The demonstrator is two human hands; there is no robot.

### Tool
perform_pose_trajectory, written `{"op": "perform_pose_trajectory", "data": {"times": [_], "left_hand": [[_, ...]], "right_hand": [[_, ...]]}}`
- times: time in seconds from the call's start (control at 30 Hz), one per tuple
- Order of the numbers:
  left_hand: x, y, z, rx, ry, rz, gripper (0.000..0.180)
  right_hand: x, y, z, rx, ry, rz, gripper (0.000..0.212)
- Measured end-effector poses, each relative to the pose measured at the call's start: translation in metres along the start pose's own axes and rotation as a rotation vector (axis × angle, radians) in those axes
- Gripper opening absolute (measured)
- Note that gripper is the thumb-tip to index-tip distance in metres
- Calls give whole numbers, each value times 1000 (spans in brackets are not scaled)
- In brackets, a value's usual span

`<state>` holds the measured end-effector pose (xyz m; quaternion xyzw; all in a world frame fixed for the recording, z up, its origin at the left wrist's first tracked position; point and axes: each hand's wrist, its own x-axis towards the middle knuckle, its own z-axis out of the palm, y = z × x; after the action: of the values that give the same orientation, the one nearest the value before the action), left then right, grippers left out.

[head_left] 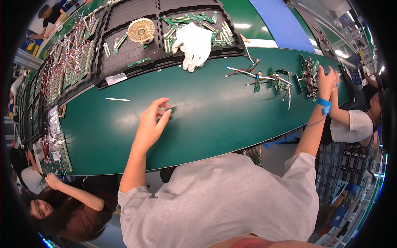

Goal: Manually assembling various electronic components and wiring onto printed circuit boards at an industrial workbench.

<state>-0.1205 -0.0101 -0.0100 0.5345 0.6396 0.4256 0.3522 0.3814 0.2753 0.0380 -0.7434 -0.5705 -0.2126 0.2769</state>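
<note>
Over the green tabletop (206, 124) my left hand (152, 122) hovers with bent fingers apart from the thumb; nothing is held in it. Far to the right, my right hand (326, 80), with a blue strap (324, 106) on its wrist, is beside a heap of green circuit boards (309, 76) with wires. Its thumb and a finger stand apart, and I see nothing between them. To the left of the heap lie several loose circuit boards (271, 78) joined with white, red and black wires. A white strip with a blue end (118, 99) lies left of my left hand.
Black trays (124, 62) at the back hold small boards, a round beige fan (141, 30) and a white glove (193, 46) over the tray's edge. Many wired boards (70, 62) fill the trays at left. Co-workers sit at left and right, one arm (340, 113) near my right hand.
</note>
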Motion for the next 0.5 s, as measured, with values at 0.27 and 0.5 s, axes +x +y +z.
{"op": "perform_pose_trajectory", "data": {"times": [0.27, 0.5], "left_hand": [[-6, -7, -1, -83, -2, -30, 39], [-6, -21, 0, -116, -67, -51, 29]], "right_hand": [[-98, -94, 20, 314, -450, -448, 54], [-151, -126, -2, 527, -746, -413, 44]]}}
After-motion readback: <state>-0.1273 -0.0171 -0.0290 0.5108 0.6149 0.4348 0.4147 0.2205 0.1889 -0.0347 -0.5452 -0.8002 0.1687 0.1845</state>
